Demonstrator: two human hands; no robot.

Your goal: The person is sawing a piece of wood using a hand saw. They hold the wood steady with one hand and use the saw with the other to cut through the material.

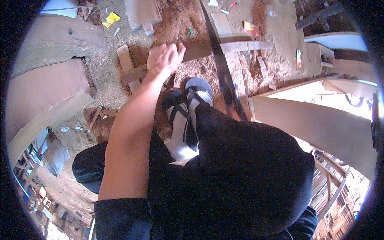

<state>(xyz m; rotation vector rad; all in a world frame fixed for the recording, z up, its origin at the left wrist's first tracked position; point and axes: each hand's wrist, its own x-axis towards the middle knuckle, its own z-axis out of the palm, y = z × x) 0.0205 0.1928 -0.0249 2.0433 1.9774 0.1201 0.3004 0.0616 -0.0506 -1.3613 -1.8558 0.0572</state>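
Observation:
My left hand [166, 60] reaches forward with curled fingers, gripping a narrow wooden board [202, 49] that lies crosswise beyond my feet. A long, dark, flat strip [216, 52], perhaps a tool, slants across that board from the top of the picture down toward my black-trousered right knee. At its lower end a blurred reddish patch [237, 110] may be part of my right hand; its fingers cannot be made out. My feet, in sandals and white socks [180, 132], are close together below the board.
Large planks [52, 44] lie on the dirt at the upper left. A pale beam [308, 126] spans the right side. Offcuts [262, 64], sawdust and litter [110, 20] are scattered over the ground. A bicycle wheel [48, 164] shows at lower left.

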